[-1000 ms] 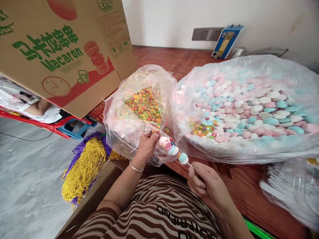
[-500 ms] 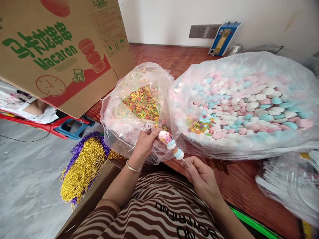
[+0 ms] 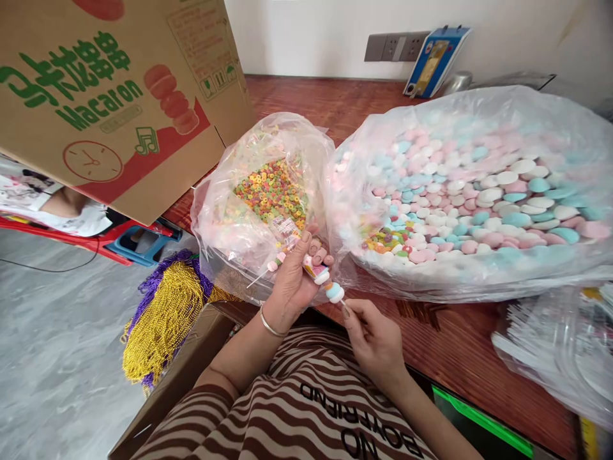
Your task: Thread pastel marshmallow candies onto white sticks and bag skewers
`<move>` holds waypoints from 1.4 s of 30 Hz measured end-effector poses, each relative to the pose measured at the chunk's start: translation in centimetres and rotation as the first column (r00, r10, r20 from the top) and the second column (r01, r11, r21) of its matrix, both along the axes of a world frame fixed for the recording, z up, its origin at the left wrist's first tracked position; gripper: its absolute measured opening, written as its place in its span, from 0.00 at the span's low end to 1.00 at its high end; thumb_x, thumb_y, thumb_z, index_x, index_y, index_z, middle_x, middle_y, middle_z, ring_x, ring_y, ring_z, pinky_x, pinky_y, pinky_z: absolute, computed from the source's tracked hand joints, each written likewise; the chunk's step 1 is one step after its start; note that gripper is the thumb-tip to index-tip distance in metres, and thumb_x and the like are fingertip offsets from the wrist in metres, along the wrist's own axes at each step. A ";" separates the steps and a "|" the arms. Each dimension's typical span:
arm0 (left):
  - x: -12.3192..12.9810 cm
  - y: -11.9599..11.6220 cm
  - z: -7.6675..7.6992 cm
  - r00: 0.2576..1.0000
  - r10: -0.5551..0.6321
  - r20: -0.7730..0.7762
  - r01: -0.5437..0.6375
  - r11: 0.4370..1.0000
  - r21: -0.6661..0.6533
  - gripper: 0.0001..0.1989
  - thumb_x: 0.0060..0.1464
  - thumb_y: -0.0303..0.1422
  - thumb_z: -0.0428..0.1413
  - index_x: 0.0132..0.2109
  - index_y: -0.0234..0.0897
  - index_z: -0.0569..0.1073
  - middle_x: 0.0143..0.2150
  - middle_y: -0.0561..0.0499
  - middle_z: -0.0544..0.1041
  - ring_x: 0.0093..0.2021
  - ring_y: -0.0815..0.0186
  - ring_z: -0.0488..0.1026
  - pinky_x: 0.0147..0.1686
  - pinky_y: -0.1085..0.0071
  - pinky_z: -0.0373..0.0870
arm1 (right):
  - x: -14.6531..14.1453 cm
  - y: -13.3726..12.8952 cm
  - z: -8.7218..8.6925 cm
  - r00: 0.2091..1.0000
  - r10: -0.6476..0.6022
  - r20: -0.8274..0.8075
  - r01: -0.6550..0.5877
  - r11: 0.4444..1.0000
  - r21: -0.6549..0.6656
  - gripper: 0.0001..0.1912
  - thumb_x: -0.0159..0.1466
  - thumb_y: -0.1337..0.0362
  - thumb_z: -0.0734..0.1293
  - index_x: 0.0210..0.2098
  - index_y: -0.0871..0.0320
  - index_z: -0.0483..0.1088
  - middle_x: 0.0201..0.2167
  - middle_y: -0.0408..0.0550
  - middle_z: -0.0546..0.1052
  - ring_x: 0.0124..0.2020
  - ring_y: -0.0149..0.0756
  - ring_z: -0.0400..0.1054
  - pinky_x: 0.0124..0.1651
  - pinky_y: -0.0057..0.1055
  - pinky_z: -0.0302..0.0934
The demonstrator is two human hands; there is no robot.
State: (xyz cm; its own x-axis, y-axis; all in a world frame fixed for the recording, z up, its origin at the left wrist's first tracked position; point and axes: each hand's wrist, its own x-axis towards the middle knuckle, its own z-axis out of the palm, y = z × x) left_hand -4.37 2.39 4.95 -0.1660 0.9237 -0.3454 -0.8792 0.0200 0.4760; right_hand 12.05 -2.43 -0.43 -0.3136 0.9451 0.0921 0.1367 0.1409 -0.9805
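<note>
My left hand point(image 3: 293, 287) is closed around a candy skewer point(image 3: 334, 292), whose white and pale-blue rounded candies stick out below its fingers. A clear printed wrapper point(image 3: 286, 230) shows above that thumb. Small candies on a second stick point(image 3: 274, 262) poke out at the left of the same hand. With thumb and forefinger, my right hand point(image 3: 376, 338) pinches the bare white stick end of the skewer. Just beyond my left hand lies a clear bag of small ring candies point(image 3: 272, 191). To the right is a big bag of pink, white and blue round candies point(image 3: 479, 204).
A tall cardboard box point(image 3: 182, 153) stands at the left of the wooden table point(image 3: 306, 96). A blue device point(image 3: 435, 62) leans by the wall sockets point(image 3: 393, 46). Clear plastic packs point(image 3: 550, 345) lie at right. Gold and purple bead strings point(image 3: 163, 319) hang at left, near a person's arm point(image 3: 69, 203).
My left hand has slid down the skewer and wrapped its fingers around the upper candies, where before it pinched near the top. My right hand still holds the stick end, slightly further left.
</note>
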 end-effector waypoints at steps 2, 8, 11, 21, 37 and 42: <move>0.4 0.2 0.0 1.000 0.003 -0.022 -0.005 0.998 -0.064 0.11 0.54 0.33 0.69 0.42 0.37 0.78 0.23 0.62 0.58 0.21 0.78 0.58 0.30 0.76 0.67 | 0.3 0.3 -0.2 0.977 -0.095 0.193 0.032 0.951 0.307 0.08 0.69 0.59 0.67 0.38 0.55 0.75 0.22 0.46 0.75 0.24 0.34 0.65 0.30 0.32 0.58; 2.4 -0.8 -1.4 0.994 -0.077 -0.074 0.079 0.996 0.033 0.17 0.50 0.38 0.71 0.42 0.36 0.77 0.23 0.61 0.62 0.21 0.78 0.60 0.31 0.75 0.70 | -0.9 0.9 0.3 0.996 0.041 -0.083 -0.052 0.988 -0.142 0.15 0.70 0.52 0.65 0.33 0.55 0.71 0.16 0.38 0.66 0.16 0.29 0.57 0.24 0.29 0.56; 2.6 -1.5 -2.3 0.980 -0.158 -0.124 0.167 0.983 0.070 0.22 0.47 0.43 0.72 0.44 0.36 0.77 0.23 0.60 0.66 0.24 0.74 0.66 0.35 0.72 0.73 | -1.7 1.2 0.7 0.884 -0.014 -0.466 -0.279 0.785 -0.553 0.19 0.68 0.46 0.67 0.32 0.55 0.67 0.11 0.27 0.52 0.11 0.23 0.39 0.18 0.26 0.49; -0.2 0.4 -0.6 0.988 0.041 -0.152 -0.041 0.999 0.009 0.15 0.51 0.35 0.71 0.44 0.37 0.77 0.22 0.62 0.63 0.22 0.77 0.65 0.31 0.75 0.71 | -0.1 0.6 0.0 0.984 -0.091 0.151 0.056 0.974 0.220 0.08 0.71 0.61 0.64 0.41 0.57 0.72 0.29 0.46 0.76 0.28 0.33 0.67 0.31 0.29 0.59; 1.9 0.2 0.1 1.000 -0.020 0.005 0.019 1.000 0.021 0.13 0.60 0.43 0.64 0.40 0.37 0.76 0.23 0.62 0.60 0.18 0.80 0.55 0.24 0.80 0.64 | -0.9 -0.4 0.6 0.902 0.050 -0.430 -0.265 0.850 -0.456 0.16 0.71 0.51 0.62 0.32 0.54 0.65 0.14 0.29 0.51 0.12 0.24 0.43 0.20 0.27 0.52; 3.6 -0.3 -0.3 0.994 0.037 -0.098 -0.039 0.999 -0.019 0.12 0.57 0.39 0.67 0.40 0.36 0.75 0.24 0.61 0.62 0.21 0.78 0.61 0.30 0.77 0.70 | -1.1 1.1 -1.0 0.961 -0.175 0.214 0.045 0.864 0.501 0.09 0.71 0.62 0.65 0.35 0.57 0.72 0.19 0.42 0.69 0.21 0.31 0.60 0.30 0.32 0.54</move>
